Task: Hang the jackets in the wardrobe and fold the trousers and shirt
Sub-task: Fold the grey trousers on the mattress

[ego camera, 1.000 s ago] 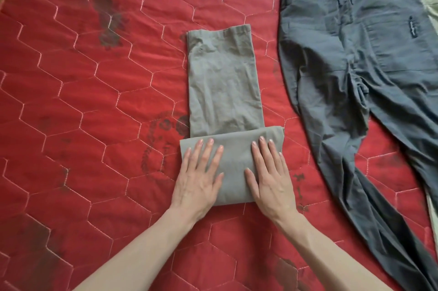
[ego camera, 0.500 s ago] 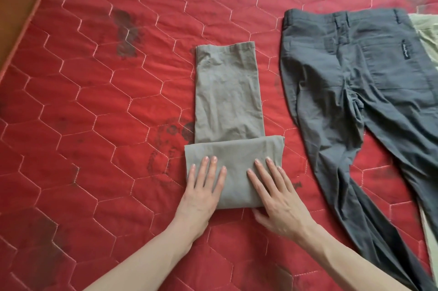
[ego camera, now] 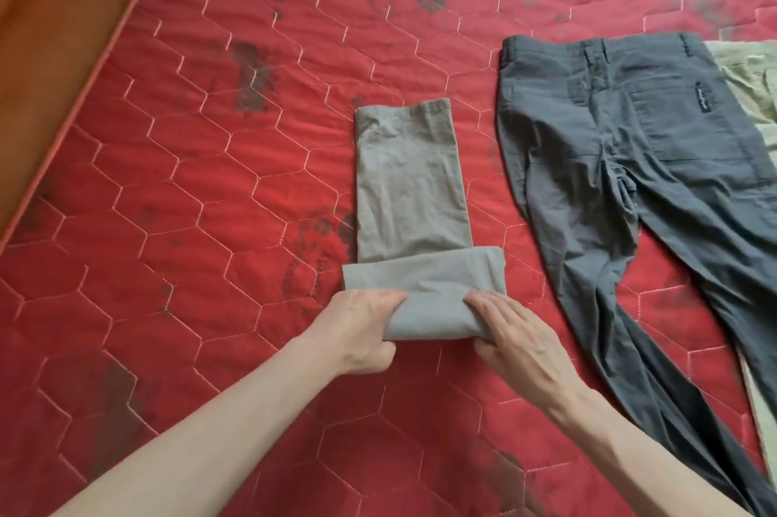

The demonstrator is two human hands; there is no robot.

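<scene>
Both hands went flat→curled: left hand (ego camera: 361, 325) & right hand (ego camera: 519, 342) fingers grip khaki trousers (ego camera: 414, 197) fold.

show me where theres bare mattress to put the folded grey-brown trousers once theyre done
The widest bare stretch of red mattress lies left of the grey-brown trousers, out to the mattress edge. Another lies beyond their far hem. The strip between them and the dark grey trousers is narrow. The right side is crowded: a pale green garment adjoins the dark pair.

two bare forearms, hands (ego camera: 441, 331) seemingly ringless
</scene>
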